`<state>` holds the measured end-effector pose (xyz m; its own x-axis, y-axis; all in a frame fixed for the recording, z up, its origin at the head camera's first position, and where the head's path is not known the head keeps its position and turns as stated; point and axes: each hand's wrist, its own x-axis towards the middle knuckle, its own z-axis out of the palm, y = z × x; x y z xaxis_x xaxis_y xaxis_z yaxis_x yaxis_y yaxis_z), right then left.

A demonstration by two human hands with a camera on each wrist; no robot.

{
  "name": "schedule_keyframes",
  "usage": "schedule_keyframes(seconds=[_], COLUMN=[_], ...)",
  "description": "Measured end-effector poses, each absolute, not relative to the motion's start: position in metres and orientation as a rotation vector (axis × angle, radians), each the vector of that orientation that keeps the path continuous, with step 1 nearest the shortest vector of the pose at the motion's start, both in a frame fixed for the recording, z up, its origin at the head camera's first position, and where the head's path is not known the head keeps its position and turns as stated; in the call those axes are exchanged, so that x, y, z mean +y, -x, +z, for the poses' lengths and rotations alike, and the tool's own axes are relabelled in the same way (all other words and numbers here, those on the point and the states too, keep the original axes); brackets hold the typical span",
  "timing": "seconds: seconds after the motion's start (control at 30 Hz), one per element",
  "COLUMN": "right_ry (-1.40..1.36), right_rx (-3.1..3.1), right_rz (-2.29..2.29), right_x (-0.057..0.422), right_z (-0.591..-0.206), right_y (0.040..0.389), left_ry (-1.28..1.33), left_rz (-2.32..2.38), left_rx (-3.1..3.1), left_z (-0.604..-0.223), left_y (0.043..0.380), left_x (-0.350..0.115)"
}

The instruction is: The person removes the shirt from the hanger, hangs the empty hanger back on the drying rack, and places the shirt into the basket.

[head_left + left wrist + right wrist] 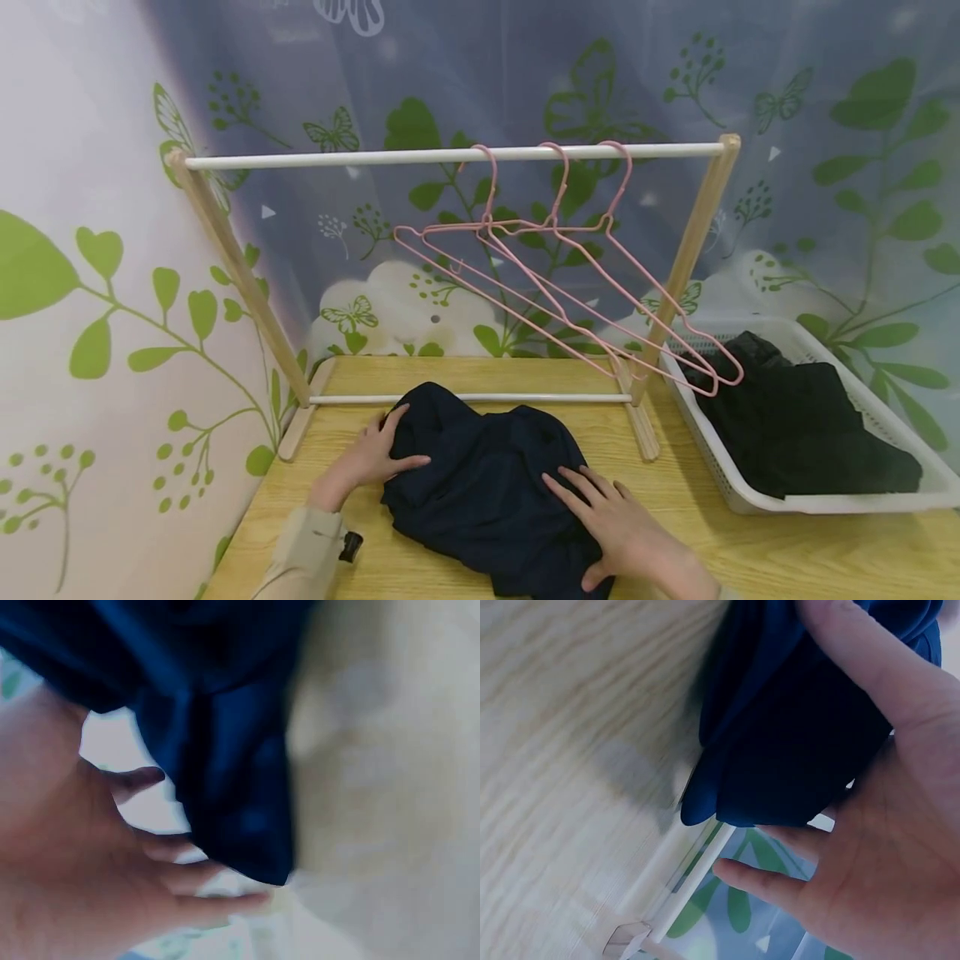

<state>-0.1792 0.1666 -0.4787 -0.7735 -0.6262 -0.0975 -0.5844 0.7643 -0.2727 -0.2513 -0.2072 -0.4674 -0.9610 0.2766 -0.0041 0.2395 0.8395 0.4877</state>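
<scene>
A crumpled dark navy garment [487, 475] lies in a heap on the wooden table; its kind does not show. At its upper left edge, my left hand [373, 454] touches the cloth with thumb and fingers spread apart. The left wrist view has those fingers extended along the hanging edge of the fabric [225, 765]. My right hand [621, 527] rests on the garment's right side, fingers spread and thumb near the lower edge. From the right wrist, the thumb lies over the dark cloth [795, 742], while the fingers reach past its far side.
Behind the garment stands a rack with wooden legs and a white top rail [330, 158]. Three pink hangers [558, 208] hang toward its right side. A white basket [738, 492] with dark clothes [802, 425] sits at the right. Patterned curtain [480, 75] covers the back.
</scene>
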Motion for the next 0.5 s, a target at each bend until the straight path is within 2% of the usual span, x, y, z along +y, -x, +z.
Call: schedule_keyframes(seconds=[0.23,0.5], right_ry=[0.987,1.086], right_rx=[2.792,2.840], right_rz=[-0.334,-0.471], right_x=[0.170,0.165], right_z=[-0.479,-0.482], right_y=[0.185,0.180], left_ry=[-0.538,-0.889], left_rz=[0.959,0.747], left_rx=[2.774,2.649], left_z=[-0.476,-0.455], left_y=[0.252,0.218], left_x=[-0.197,-0.156])
